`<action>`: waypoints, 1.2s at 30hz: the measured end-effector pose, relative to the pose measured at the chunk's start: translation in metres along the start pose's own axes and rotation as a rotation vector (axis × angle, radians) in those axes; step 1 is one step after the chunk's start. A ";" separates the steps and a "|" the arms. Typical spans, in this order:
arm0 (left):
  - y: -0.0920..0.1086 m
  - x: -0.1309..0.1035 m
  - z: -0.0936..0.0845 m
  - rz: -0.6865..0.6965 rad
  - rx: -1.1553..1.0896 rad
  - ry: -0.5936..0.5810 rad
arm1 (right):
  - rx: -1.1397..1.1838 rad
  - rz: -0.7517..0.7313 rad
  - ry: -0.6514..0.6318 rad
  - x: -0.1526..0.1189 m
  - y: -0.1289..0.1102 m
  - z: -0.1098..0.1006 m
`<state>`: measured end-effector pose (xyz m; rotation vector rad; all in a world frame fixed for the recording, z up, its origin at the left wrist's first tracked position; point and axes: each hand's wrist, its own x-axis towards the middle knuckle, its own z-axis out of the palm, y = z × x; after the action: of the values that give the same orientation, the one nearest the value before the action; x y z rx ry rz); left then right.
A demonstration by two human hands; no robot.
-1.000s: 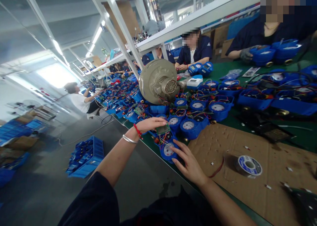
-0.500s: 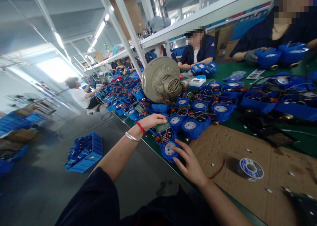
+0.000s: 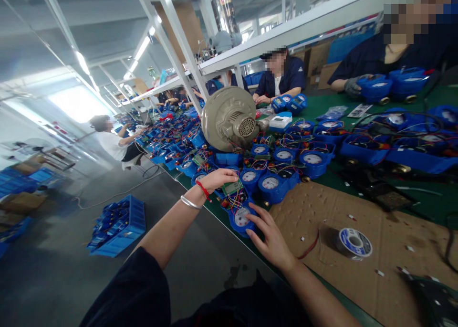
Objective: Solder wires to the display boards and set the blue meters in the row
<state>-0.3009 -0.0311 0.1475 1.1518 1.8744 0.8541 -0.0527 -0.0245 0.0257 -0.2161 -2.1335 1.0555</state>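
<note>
A blue water meter point(image 3: 242, 216) with a round white dial lies at the table's near edge, its housing uncovered and thin coloured wires point(image 3: 234, 201) showing. My left hand point(image 3: 219, 178), with a red cord and a silver bangle at the wrist, pinches the upper edge of a green circuit board point(image 3: 232, 187) above the wired part of that meter. The wires run down from the board into the housing. My right hand point(image 3: 272, 236) has its fingers stretched and apart, their tips resting on the dial and the right rim of the meter.
More blue meters point(image 3: 274, 182) crowd the green table beyond, around a large beige blower point(image 3: 231, 119). A cardboard sheet point(image 3: 304, 212) with a solder spool point(image 3: 355, 244) lies to the right. Co-workers point(image 3: 282, 76) sit opposite. A blue crate point(image 3: 134, 222) stands on the floor at left.
The view has shifted slightly, so most things sit a little further left. Both hands keep nearly the same places, the left still holding the circuit board over the meter.
</note>
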 end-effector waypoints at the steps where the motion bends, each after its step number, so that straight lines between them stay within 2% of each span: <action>1: -0.001 0.000 0.003 -0.006 -0.035 0.001 | 0.002 0.000 0.005 0.000 0.000 0.000; 6: -0.007 0.005 0.023 -0.053 -0.229 -0.021 | 0.015 0.014 0.017 0.000 -0.001 -0.002; 9: -0.010 0.009 0.029 -0.093 -0.285 -0.021 | 0.016 0.027 0.009 0.000 -0.002 -0.003; 12: -0.011 0.011 0.027 -0.121 -0.301 -0.022 | 0.017 0.035 0.001 0.000 -0.002 -0.003; 17: -0.013 0.010 0.022 -0.085 -0.295 -0.003 | 0.022 0.035 0.003 0.001 -0.001 -0.001; 26: -0.020 0.013 0.027 -0.127 -0.394 -0.013 | 0.019 0.039 0.001 0.003 -0.002 -0.002; 36: -0.022 0.013 0.028 -0.096 -0.352 -0.017 | 0.007 0.038 0.003 0.003 -0.002 -0.002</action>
<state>-0.2896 -0.0227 0.1124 0.8426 1.6669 1.0653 -0.0526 -0.0231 0.0296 -0.2554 -2.1304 1.0840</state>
